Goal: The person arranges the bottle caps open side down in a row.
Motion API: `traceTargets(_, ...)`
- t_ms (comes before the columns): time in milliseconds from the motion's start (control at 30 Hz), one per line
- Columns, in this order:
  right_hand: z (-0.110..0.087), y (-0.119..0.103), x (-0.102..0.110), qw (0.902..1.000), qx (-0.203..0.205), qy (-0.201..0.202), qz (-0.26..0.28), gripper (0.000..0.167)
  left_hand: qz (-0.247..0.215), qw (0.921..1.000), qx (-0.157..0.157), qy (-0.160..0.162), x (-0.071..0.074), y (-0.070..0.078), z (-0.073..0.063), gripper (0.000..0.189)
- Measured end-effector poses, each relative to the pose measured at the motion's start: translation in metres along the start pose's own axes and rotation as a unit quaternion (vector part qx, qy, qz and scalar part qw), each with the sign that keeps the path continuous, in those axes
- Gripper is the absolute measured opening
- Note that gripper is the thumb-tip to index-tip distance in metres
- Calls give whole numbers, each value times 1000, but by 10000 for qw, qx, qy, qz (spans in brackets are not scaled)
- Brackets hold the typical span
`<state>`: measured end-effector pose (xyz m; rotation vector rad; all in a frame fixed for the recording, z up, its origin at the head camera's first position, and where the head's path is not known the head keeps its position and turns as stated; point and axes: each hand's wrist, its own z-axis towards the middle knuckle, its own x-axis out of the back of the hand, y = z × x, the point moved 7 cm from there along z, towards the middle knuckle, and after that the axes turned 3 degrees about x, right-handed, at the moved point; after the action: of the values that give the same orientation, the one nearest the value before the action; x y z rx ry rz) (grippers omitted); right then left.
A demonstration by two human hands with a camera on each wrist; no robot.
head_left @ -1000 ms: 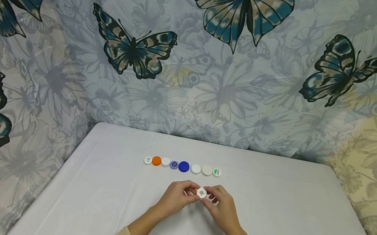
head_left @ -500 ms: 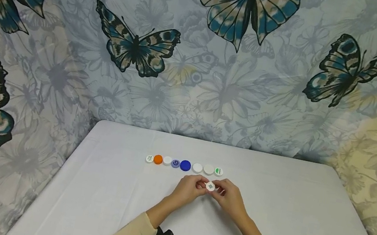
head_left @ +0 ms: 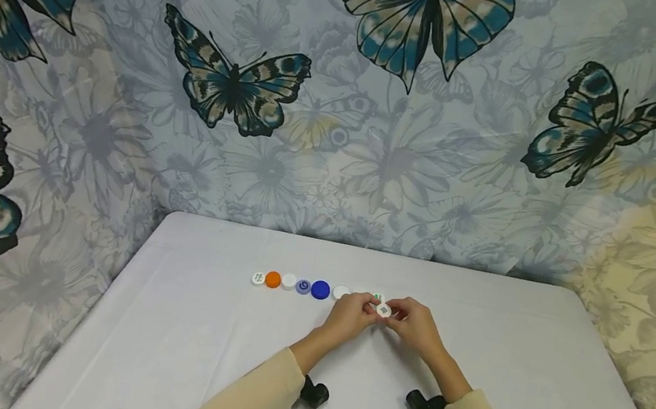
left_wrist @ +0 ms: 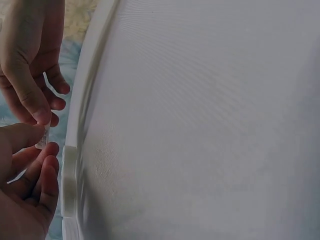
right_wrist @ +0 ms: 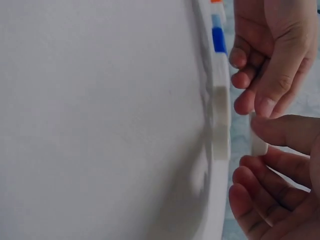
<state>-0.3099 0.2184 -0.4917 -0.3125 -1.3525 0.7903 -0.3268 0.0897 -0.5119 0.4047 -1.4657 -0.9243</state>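
A small white bottle cap with a grey diamond mark is held up between both hands, pinched by fingers and thumb from either side. My left hand grips its left edge and my right hand its right edge. In the right wrist view the raised cap stands on edge between the fingertips, apart from the row of caps on the table. That row holds a green-printed white cap, partly hidden by the hands, a white cap, a dark blue cap and a lilac-blue cap.
Farther left in the row are another white cap, an orange cap and a printed white cap. The table has a white cover. Behind it hangs a butterfly-patterned cloth. Black wrist devices hang beneath the sleeves.
Both hands have carried the pinched cap away from the body and to the right, up to the right end of the row. They now cover part of that end.
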Motion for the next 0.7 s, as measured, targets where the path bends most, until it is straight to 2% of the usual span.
traceTargets(300, 11, 14, 15, 9993, -259, -36, -271, 25, 20, 9998, -12, 195, -8, 13, 19, 23)
traceTargets(500, 20, 22, 20, 9988, -363, -1, -317, 26, 193, 9986, 213, 445, -11, 18, 30, 22)
traceTargets(700, 23, 31, 18, 9982, -454, -71, -393, 22, 294, 9973, 424, 513, -16, 20, 33, 20)
